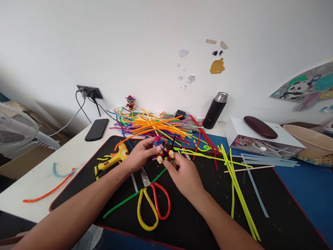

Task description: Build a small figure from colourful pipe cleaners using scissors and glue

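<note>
Over the black mat (197, 208), my left hand (142, 152) is closed around a small pipe-cleaner figure (162, 151) with a pink and blue top. My right hand (183, 173) comes in from the right, fingertips pinched at the figure's lower yellow and red part. A yellow glue gun (116, 158) lies just left of my left hand. Scissors with one yellow and one red handle (152, 205) lie on the mat below both hands, across a green pipe cleaner (125, 201).
A big heap of coloured pipe cleaners (156, 125) lies behind the hands, with a finished figure (130, 102) at the wall. A phone (96, 129), black flask (215, 110), white box (260, 140), yellow-green stems (239, 194), glue sticks (267, 160) and a fan (18, 128) surround the mat.
</note>
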`<state>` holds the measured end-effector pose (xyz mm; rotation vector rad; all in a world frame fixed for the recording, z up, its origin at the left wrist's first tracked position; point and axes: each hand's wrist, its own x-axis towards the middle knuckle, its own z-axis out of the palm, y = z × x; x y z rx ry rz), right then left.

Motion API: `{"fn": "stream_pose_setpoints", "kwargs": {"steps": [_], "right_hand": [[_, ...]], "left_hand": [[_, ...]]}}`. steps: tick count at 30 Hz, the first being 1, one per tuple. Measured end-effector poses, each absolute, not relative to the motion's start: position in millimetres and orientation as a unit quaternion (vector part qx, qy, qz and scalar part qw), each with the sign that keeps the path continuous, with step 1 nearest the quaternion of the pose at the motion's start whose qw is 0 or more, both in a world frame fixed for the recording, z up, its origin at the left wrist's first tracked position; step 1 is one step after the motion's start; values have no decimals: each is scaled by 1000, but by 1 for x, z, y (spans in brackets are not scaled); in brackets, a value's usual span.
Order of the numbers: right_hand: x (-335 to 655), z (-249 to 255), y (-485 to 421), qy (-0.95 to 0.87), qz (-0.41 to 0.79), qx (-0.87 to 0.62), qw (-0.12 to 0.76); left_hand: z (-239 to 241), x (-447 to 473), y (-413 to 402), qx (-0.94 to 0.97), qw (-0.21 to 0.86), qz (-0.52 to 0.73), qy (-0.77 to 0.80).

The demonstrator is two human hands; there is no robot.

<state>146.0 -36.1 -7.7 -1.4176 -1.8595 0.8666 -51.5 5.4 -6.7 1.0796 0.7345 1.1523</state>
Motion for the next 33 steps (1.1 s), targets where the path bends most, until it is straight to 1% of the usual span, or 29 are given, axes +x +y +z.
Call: {"fn": "stream_pose_setpoints", "kwargs": {"steps": [14, 22, 33], "right_hand": [[147, -10, -36, -701, 369, -523, 314], [149, -11, -32, -619, 503, -478, 369], [148, -5, -31, -537, 603, -455, 375]], "left_hand": [[-10, -54, 7, 440, 679, 499, 311], [-4, -63, 15, 381, 670, 573, 279], [-8, -66, 14, 386, 678, 557, 287]]}}
